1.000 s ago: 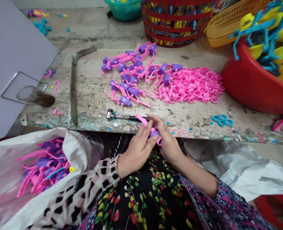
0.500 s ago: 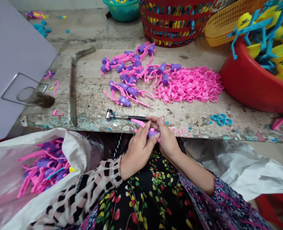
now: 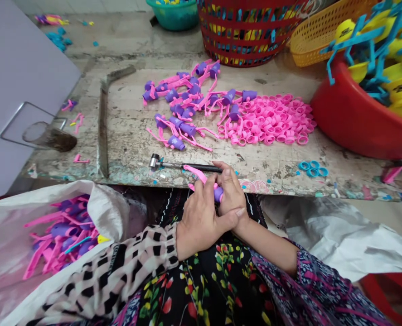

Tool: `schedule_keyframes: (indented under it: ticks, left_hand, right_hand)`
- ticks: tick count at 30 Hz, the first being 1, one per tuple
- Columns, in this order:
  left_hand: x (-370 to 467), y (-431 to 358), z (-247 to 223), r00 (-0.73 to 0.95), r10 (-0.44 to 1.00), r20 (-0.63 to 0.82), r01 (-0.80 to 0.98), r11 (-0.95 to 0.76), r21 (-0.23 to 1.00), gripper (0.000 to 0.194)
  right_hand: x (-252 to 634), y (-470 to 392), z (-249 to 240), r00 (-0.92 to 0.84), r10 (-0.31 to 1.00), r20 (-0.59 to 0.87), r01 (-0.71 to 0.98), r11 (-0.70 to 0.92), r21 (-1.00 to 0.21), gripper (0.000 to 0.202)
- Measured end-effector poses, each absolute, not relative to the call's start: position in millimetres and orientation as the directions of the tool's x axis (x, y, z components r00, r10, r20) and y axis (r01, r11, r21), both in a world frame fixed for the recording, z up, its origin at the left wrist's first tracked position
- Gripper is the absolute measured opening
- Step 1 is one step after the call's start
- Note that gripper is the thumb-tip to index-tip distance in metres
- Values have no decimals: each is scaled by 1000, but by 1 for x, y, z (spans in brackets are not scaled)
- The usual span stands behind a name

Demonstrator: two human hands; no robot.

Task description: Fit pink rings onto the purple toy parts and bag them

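Note:
A purple plastic cup-shaped part with pink arms (image 3: 218, 194) is between my hands at the table's front edge. My left hand (image 3: 201, 217) is closed round it from the left, its thumb lying across the base of my other hand. My right hand (image 3: 230, 192) is closed on the part's right end, with much of the grip hidden. One pink arm sticks out up and left past my left fingers. Just beyond lies a small hammer (image 3: 197, 167) with a black handle, its end close to my right fingers.
Pink and purple parts (image 3: 180, 104) lie loose beside a heap of pink rings (image 3: 272, 120). Several blue rings (image 3: 312, 168) are nearer right. A red basin (image 3: 353, 122), red basket (image 3: 241, 31) and yellow basket (image 3: 312, 40) stand behind. At lower left, a white sack (image 3: 105, 208) holds similar parts.
My left thumb has moved from the purple part onto the base of my right hand. My right fingers have closed further over the part, covering more of it.

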State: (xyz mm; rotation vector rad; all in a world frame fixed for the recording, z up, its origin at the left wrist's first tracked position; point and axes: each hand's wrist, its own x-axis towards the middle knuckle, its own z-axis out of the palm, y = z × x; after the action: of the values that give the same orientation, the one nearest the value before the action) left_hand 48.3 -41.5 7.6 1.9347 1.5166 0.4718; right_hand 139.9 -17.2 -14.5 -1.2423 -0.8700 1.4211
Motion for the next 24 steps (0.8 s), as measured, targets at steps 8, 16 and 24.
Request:
schedule_keyframes:
  ticks: [8, 16, 24]
  left_hand:
    - [48, -44, 3, 295, 950, -101, 789, -183, 587, 91]
    - [32, -32, 1, 396, 918, -33, 622, -241, 745, 89]
    - [19, -26, -5, 434, 899, -52, 512, -199, 836, 65]
  right_hand:
    - [138, -18, -14, 139, 962, -237, -209, -206, -956, 36]
    - [151, -15, -10, -117, 942, -314, -312, -335, -889, 58]
    - [163, -12, 3, -274, 843, -463, -459, -538, -707, 73]
